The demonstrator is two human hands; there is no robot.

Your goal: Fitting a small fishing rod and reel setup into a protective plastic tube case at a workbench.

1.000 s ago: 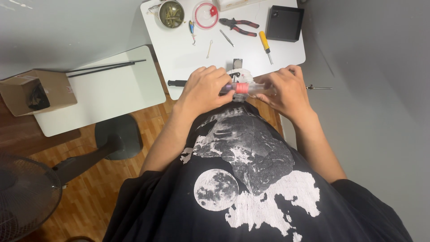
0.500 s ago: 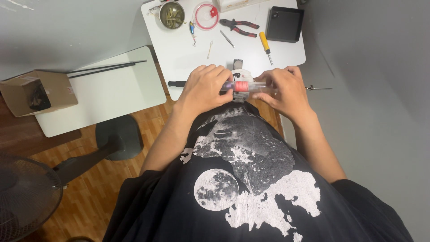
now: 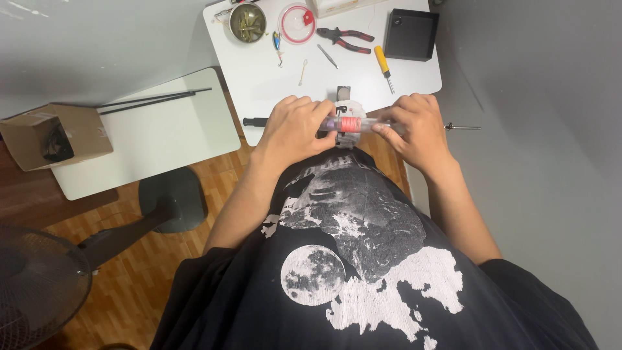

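Both my hands hold a clear plastic tube (image 3: pixel 360 124) with a red band, level above the near edge of the white table (image 3: pixel 272 91). My left hand (image 3: pixel 295 128) grips its left end and my right hand (image 3: pixel 416 127) pinches its right end. Behind the tube a thin rod runs sideways, with a black handle (image 3: pixel 254 121) poking out on the left and a metal tip (image 3: pixel 462 126) on the right. A small grey part (image 3: pixel 343 93) sits just beyond my fingers. What lies under my palms is hidden.
Farther back on the table are a bowl (image 3: pixel 247 23), a red-rimmed round lid (image 3: pixel 297 23), red-handled pliers (image 3: pixel 346 36), a yellow screwdriver (image 3: pixel 383 62) and a black tray (image 3: pixel 411 34). A lower white table (image 3: pixel 155 139) at left carries black rods (image 3: pixel 153 100) and a cardboard box (image 3: pixel 53 133). A fan (image 3: pixel 32 285) stands at lower left.
My hands have drawn slightly apart, so more of the clear tube shows between them. Nothing on the table has moved.
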